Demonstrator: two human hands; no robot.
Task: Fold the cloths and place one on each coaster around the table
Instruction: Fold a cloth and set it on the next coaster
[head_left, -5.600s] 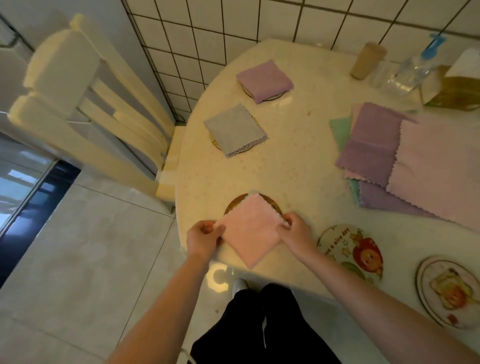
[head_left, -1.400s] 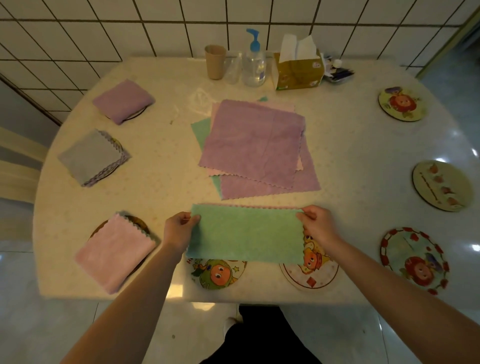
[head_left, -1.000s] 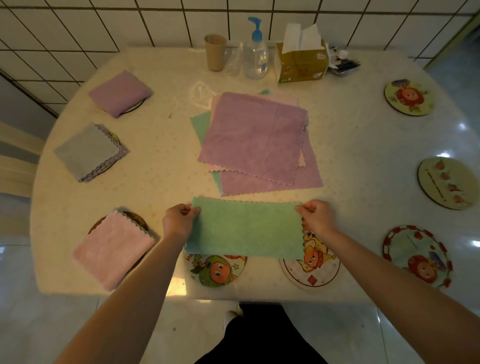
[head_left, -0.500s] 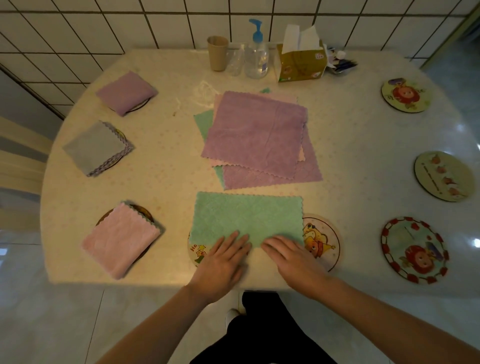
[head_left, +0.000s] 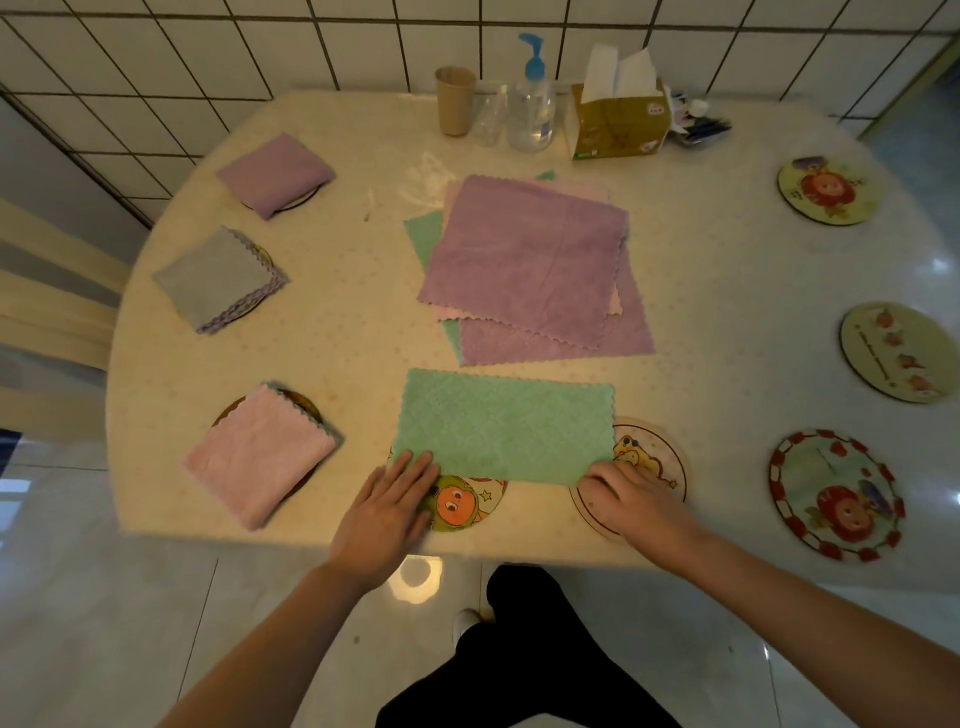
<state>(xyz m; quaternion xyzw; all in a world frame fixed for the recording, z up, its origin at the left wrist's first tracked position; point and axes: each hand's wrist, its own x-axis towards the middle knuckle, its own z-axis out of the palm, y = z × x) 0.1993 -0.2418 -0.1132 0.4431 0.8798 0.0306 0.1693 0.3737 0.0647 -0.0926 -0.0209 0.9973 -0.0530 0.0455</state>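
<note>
A green cloth (head_left: 504, 427), folded to a long rectangle, lies flat near the bench's (head_left: 727, 270) front edge, covering parts of two cartoon coasters (head_left: 465, 503) there. The left hand (head_left: 387, 512) rests flat and open, fingers spread, with its fingertips on the cloth's near left corner; the right hand (head_left: 631, 499) has its fingers curled at the near right corner, though whether it pinches the fabric cannot be told. Along the left edge, three folded cloths, purple (head_left: 274, 174), grey (head_left: 218, 280) and pink (head_left: 260, 454), each sit on a coaster. A loose stack of unfolded cloths (head_left: 530, 260) lies in the middle. Three bare coasters (head_left: 836, 493) line the right edge.
</note>
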